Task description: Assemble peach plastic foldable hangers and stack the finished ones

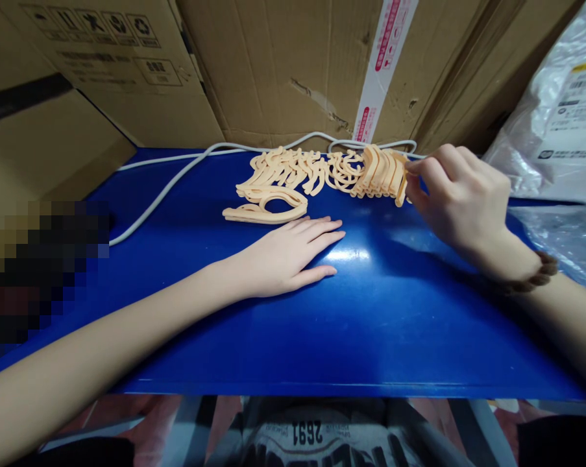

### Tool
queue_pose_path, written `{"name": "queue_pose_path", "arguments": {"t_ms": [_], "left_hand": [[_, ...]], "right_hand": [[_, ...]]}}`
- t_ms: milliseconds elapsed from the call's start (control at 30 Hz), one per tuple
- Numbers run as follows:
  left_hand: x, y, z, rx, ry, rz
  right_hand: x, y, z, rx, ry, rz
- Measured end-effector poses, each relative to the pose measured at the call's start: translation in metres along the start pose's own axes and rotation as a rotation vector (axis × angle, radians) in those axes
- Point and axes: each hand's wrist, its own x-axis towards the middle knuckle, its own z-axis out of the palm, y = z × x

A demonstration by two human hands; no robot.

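Observation:
My left hand (293, 256) lies flat on the blue table with its fingers stretched out and nothing in it. Just beyond its knuckles are beige folding hangers (273, 214), stacked and folded. Behind these lies a row of curved beige hanger arms (285, 170), followed to the right by a small heap of beige hooks (344, 172). Farther right, wider curved hanger pieces (378, 170) stand in a tight row. My right hand (461, 194) is closed at the right end of that row, its fingertips pinching the end piece; the hand partly hides the grip.
A white cable (170, 185) runs along the back of the blue table (283, 344). Cardboard boxes (273, 71) wall off the back and left. A plastic-wrapped package (560, 123) stands at the right. A blurred patch covers the left edge.

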Motion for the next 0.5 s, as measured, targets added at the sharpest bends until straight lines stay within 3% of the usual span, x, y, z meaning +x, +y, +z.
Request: {"name": "queue_pose_path", "arguments": {"t_ms": [167, 500], "left_hand": [[0.000, 0.001, -0.001, -0.002, -0.010, -0.002], [0.000, 0.000, 0.000, 0.004, 0.002, 0.008]], "right_hand": [[0.000, -0.001, 0.002, -0.067, -0.012, -0.091], [0.002, 0.008, 0.029, 0.092, -0.020, -0.118]]}}
